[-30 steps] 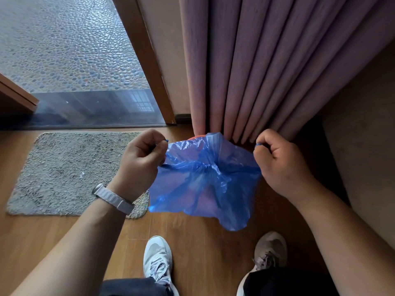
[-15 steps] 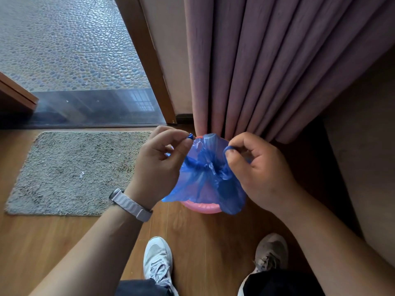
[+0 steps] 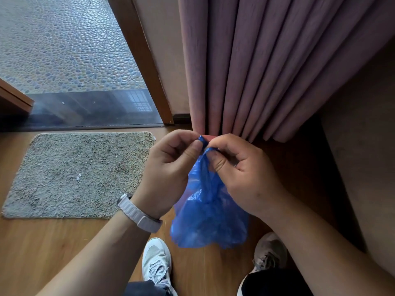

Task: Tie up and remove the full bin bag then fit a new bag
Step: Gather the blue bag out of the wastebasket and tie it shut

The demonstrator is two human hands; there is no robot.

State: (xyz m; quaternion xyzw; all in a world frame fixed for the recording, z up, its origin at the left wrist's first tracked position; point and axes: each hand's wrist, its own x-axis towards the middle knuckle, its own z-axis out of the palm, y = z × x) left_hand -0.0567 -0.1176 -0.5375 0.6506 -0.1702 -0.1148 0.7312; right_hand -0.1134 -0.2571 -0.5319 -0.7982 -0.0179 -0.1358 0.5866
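A blue plastic bin bag [image 3: 208,218] hangs in front of me above the wooden floor, its top gathered into a narrow neck. My left hand [image 3: 171,169] pinches the bag's top edge between thumb and fingers. My right hand [image 3: 239,174] grips the same gathered top just beside it, so the two hands almost touch. A sliver of the pink bin [image 3: 208,137] shows just above my fingers at the foot of the curtain; the rest of the bin is hidden behind my hands and the bag.
A pink pleated curtain [image 3: 267,67] hangs straight ahead. A grey doormat [image 3: 79,174] lies to the left before a glass door with a wooden frame [image 3: 141,56]. My two shoes [image 3: 157,263] stand on the wood floor below the bag. A wall rises at the right.
My hands came together from wide apart, bunching the bag's open mouth into a tight neck. The bag now hangs lower and longer, covering the pink bin that showed before.
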